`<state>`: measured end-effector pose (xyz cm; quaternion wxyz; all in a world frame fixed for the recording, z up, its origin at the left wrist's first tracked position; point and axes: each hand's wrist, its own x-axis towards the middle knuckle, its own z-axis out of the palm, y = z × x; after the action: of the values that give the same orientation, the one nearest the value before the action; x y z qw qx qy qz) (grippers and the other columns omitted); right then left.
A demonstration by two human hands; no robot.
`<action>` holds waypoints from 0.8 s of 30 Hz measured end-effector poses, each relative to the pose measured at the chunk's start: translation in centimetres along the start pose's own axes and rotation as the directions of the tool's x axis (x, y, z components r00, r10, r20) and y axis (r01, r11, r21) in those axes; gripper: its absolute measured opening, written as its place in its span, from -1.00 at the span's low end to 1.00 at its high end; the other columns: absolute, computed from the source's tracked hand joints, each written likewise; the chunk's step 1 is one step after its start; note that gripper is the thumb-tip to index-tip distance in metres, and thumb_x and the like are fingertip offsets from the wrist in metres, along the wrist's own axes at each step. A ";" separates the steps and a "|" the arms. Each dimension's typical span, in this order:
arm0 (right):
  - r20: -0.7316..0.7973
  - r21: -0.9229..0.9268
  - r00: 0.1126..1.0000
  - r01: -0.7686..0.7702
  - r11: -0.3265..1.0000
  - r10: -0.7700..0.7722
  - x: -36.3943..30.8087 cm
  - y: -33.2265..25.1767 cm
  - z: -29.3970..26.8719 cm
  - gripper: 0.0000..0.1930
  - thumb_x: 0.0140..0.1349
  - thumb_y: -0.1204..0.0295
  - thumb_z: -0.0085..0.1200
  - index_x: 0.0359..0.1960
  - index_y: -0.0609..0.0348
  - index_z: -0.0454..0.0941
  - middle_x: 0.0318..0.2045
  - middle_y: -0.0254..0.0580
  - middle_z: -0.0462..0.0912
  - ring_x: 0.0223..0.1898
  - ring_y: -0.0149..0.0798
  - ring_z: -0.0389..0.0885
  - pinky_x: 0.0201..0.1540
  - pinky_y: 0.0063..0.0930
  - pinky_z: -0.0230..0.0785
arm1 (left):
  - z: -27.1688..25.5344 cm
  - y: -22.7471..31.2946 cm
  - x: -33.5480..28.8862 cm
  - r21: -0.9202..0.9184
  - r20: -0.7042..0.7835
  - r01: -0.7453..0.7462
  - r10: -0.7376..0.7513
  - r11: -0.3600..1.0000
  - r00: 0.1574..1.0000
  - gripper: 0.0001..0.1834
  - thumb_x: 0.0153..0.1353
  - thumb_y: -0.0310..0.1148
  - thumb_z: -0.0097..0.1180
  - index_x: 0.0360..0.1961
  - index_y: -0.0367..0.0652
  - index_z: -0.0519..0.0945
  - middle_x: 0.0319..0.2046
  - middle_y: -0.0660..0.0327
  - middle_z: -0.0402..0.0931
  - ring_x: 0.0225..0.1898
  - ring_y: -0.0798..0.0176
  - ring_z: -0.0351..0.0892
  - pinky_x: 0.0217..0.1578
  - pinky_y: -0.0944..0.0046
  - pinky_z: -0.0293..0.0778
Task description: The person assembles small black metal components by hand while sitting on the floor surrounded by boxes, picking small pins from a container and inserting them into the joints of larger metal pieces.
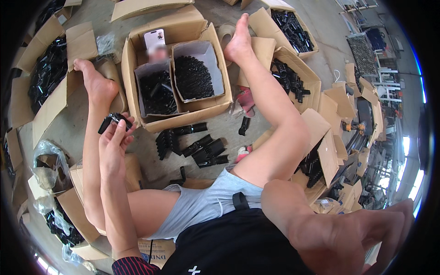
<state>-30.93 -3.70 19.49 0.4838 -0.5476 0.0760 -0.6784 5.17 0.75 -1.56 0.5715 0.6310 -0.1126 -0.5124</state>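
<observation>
My left hand is raised over my left shin, its fingers closed round a glossy black plastic part. To its right stands a large cardboard box with two grey-lined compartments. The left compartment holds loose black parts; the right one holds many small black pieces packed closely. My right hand is lifted at the lower right, very near the camera and away from the parts. Its fingers are bent and blurred, and whether they hold anything is hidden.
Black parts lie on the floor in rows between my legs. A phone leans inside the large box. Open cartons of black parts stand at the left and right. A red glove and a drill are at the right.
</observation>
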 end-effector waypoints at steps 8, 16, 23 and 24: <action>0.003 -0.008 1.000 -0.021 1.000 0.021 0.2 0.7 -0.3 -0.63 0.21 0.29 0.27 -0.03 0.22 0.54 -0.12 -0.16 0.59 -0.04 -0.21 0.61 0.13 -0.31 0.48 | 0.4 1.6 -0.3 -0.051 -0.066 -0.076 0.073 0.996 0.995 -0.57 0.43 -0.22 0.18 0.16 -0.30 0.53 -0.04 0.17 0.65 -0.04 0.40 0.63 -0.17 0.48 0.48; 0.007 0.029 0.997 -0.074 0.997 0.074 1.1 4.5 0.2 -0.65 0.22 0.24 0.28 -0.06 0.19 0.59 -0.13 -0.16 0.65 -0.05 -0.19 0.63 0.13 -0.30 0.46 | 0.4 2.4 -0.7 -0.062 -0.083 -0.078 0.072 0.995 0.994 -0.55 0.42 -0.21 0.20 0.18 -0.31 0.52 -0.03 0.17 0.65 -0.02 0.39 0.62 -0.15 0.48 0.46; -0.066 -0.158 0.927 -0.376 0.913 0.370 4.2 27.0 1.8 -0.65 0.22 0.20 0.29 -0.08 0.17 0.63 -0.13 -0.17 0.69 -0.06 -0.17 0.64 0.12 -0.28 0.45 | 0.1 2.7 -0.1 -0.126 -0.091 -0.105 0.094 0.986 0.991 -0.59 0.41 -0.25 0.20 0.14 -0.32 0.54 -0.07 0.19 0.65 -0.03 0.39 0.64 -0.15 0.49 0.47; 0.056 -0.331 0.869 -0.447 0.831 0.491 3.1 31.2 2.5 -0.65 0.22 0.20 0.29 -0.09 0.17 0.64 -0.14 -0.17 0.70 -0.07 -0.17 0.65 0.12 -0.28 0.45 | -0.3 2.5 0.0 -0.134 -0.098 -0.119 0.107 0.984 0.989 -0.59 0.41 -0.25 0.21 0.14 -0.32 0.54 -0.08 0.20 0.65 -0.04 0.39 0.64 -0.15 0.48 0.47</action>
<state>-10.81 -21.12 2.80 0.5485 -0.6264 0.2790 -0.4785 6.52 0.12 0.48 0.6469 0.6046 -0.0863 -0.4566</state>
